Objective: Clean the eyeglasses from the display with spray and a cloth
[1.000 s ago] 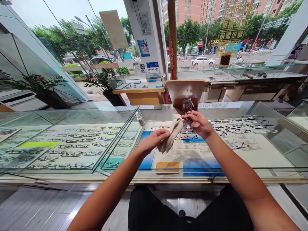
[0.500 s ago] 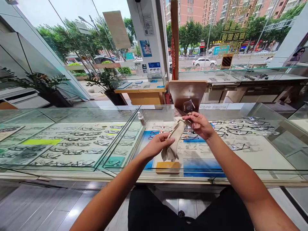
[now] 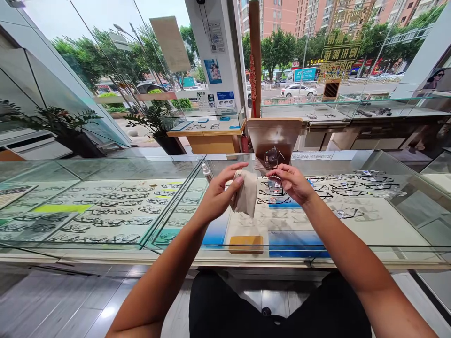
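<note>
A beige cleaning cloth hangs from my left hand, pinched between thumb and fingers above the glass counter. To its right, my right hand holds a pair of eyeglasses by the frame between thumb and fingertips. The glasses are turned on end, one lens above the fingers and the other apparently below. Cloth and glasses are apart, with a small gap between them. Part of the lower lens blends with the frames displayed under the glass behind it.
A glass display counter spans the view, with several eyeglasses inside. On it stand a small white spray bottle at the left and a yellow-brown case near the front edge. A chair back rises beyond the counter.
My left hand has drawn the cloth away to the left, off the glasses, and raised it slightly. The glasses have turned a little in my right hand, which stays nearly in place.
</note>
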